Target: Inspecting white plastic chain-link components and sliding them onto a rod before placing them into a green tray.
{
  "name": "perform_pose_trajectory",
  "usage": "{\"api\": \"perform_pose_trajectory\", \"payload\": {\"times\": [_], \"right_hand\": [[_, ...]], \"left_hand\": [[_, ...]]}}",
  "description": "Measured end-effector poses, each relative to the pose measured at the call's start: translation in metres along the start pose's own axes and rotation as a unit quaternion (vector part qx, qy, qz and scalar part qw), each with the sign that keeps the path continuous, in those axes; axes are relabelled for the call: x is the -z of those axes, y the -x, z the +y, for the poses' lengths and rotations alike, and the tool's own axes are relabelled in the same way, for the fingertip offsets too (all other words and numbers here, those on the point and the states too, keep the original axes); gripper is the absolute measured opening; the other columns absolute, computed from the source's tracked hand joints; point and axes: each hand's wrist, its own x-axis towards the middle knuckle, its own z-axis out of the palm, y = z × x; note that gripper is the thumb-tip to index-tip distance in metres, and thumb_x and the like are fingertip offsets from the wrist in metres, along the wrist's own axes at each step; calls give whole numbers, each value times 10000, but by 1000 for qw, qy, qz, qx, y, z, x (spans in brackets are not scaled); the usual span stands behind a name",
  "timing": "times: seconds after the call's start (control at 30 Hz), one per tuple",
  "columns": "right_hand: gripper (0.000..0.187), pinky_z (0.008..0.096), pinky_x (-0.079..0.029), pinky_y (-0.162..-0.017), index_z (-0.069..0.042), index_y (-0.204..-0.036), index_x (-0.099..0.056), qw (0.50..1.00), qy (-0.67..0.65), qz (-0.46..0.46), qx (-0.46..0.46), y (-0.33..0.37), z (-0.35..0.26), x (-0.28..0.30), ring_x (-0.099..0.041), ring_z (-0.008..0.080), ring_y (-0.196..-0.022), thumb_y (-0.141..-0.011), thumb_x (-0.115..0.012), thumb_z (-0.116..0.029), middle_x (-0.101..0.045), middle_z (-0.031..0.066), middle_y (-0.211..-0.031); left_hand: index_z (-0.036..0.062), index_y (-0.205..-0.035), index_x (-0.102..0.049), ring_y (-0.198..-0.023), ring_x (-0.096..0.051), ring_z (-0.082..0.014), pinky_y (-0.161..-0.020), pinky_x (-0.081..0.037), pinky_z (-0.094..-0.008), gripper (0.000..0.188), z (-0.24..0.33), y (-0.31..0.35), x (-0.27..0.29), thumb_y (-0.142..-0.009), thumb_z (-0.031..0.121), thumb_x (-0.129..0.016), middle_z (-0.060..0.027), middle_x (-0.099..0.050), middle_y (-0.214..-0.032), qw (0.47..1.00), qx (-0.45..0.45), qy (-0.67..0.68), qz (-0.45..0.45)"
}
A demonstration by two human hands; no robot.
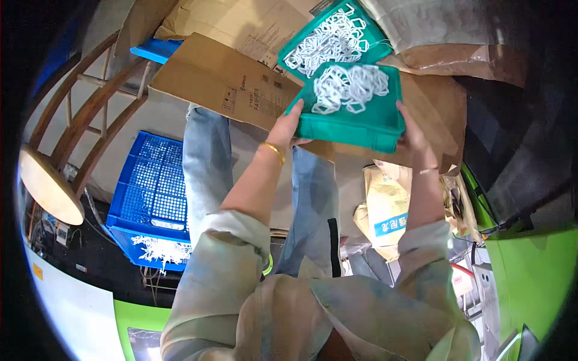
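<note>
Head camera view: where is the held green tray (355, 133), and how is it gripped?

"It is just in front of a second green tray (373, 29). The left hand (290, 125) clasps its left side and the right hand (414, 135) its right, thumbs against the walls; most fingers are hidden."

"How would it handle?"

"Likely stiff and fairly light, with smooth walls that could slip. Its loose white pieces (349, 87) look thin, perhaps easily spilled, so level support beneath both sides, near the corners, seems best."
</note>
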Motion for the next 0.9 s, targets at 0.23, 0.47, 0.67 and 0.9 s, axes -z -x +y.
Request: {"api": "perform_pose_trajectory", "payload": {"times": [0.23, 0.47, 0.67, 0.9], "right_hand": [[681, 270, -473, -672, -137, -1179, -664, 997, 71, 16, 0, 3, -80, -2, -604, 136, -780, -844, -521, -712, -673, 82, -1042], [699, 272, -435, -618, -130, -1109, -692, 992, 109, 62, -28, 30, -101, -9, -559, 130, -694, -806, -529, -738, -656, 59, -926], [705, 261, -443, -635, -70, -1153, -659, 995, 93, 24, 31, 90, -117, -25, -560, 141, -720, -861, -493, -691, -648, 87, -964], [677, 348, -535, -807, -21, -1360, -528, 989, 147, 1, 21, 115, -103, 0, -642, 190, -980, -948, -471, -555, -645, 131, -1189]], "left_hand": [[130, -1349, -514, -1037, -618, -212, -762, -597, -409, 640, 25, 24, -27, -932, 615, -489, -76, -608, -1210, 999, 2, 39, -5], [136, -1322, -532, -1032, -616, -228, -793, -580, -440, 634, 37, 27, -42, -938, 633, -453, -78, -617, -1197, 997, 68, 18, 17], [138, -1300, -545, -1019, -609, -249, -794, -574, -446, 614, 6, 52, -37, -941, 629, -456, -91, -629, -1141, 996, 30, 70, -50], [128, -1337, -488, -1030, -612, -279, -876, -547, -493, 644, -25, 85, -43, -905, 599, -570, -115, -576, -1209, 981, 93, 170, -28]]}}
